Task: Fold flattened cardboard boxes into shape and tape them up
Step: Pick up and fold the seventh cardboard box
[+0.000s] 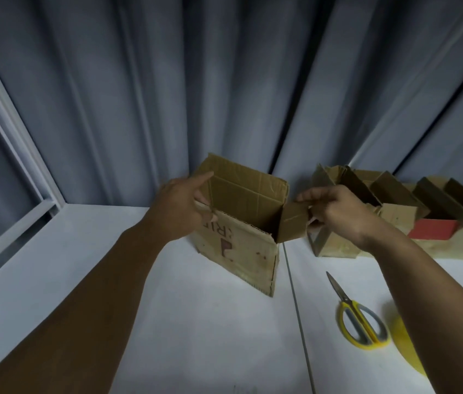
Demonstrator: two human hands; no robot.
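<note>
Fingers of left hand point(180, 206) and right hand point(335, 211) tight on flaps of one box point(241, 251); one scissors point(358, 314), perhaps five folded boxes point(392, 191).

White table point(210, 322): upright box point(241, 251), scissors point(358, 317), yellow object point(403, 345), box row point(438, 220).

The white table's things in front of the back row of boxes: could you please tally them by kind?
Open brown cardboard box: 1
Yellow-handled metal scissors: 1
Yellow round object, partly hidden: 1
Total: 3
</note>
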